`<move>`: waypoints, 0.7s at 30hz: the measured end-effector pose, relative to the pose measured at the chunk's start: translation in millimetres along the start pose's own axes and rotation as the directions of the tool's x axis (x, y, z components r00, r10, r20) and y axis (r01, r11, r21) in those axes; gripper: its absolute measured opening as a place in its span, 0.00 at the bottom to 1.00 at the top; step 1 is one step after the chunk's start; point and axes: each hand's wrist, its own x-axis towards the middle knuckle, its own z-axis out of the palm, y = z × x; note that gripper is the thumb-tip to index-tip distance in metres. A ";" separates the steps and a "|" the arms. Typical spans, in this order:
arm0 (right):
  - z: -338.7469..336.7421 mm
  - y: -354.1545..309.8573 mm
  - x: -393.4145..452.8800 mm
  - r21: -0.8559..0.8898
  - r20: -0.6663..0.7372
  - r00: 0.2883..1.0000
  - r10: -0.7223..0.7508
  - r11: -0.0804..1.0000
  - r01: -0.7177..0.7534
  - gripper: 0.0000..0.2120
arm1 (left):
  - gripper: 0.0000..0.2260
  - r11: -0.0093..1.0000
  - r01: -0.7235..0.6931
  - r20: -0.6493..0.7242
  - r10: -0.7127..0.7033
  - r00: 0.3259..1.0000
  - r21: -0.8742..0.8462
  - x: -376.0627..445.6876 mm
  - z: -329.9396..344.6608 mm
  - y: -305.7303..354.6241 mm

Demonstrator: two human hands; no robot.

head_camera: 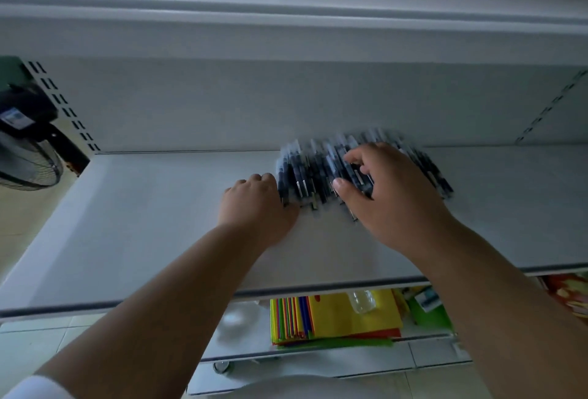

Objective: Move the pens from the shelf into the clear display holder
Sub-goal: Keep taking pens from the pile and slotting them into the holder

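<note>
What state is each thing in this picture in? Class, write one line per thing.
pens: heaped on the shelf, blurred
shelf: holds the pens
left hand: fingers curled at the heap's left edge
right hand: fingers curled over the heap
clear display holder: not in view

Fan (25, 156) far left; colored paper stack (334, 319) and clear bottle (361, 301) on lower shelf (423, 347).

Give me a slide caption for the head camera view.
Both hands gather a heap of dark pens on a white shelf.
</note>
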 end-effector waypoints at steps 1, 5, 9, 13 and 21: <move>0.4 0.0 0.3 0.000 -0.001 1.000 -0.002 1.000 0.002 0.18 | 0.17 1.000 0.003 -0.005 -0.003 1.000 0.016 2.8 -0.5 2.1; 1.1 0.9 0.8 -0.009 0.000 1.000 -0.003 1.000 0.003 0.18 | 0.15 0.995 0.038 0.050 -0.043 0.998 0.089 12.6 -3.8 3.6; -0.1 4.3 0.8 -0.019 -0.023 1.000 0.006 1.000 -0.007 0.18 | 0.11 0.995 0.020 0.126 -0.032 0.992 0.100 14.3 -10.9 2.5; -3.4 11.6 -0.5 -0.020 -0.043 0.999 0.030 0.999 -0.031 0.17 | 0.09 0.996 0.086 0.131 -0.083 0.988 -0.016 2.8 -18.8 -8.4; 18.9 29.7 -2.1 -0.004 0.072 0.986 0.150 0.989 -0.150 0.11 | 0.10 0.661 0.092 0.028 -0.107 0.994 -0.745 -48.3 -18.4 -9.6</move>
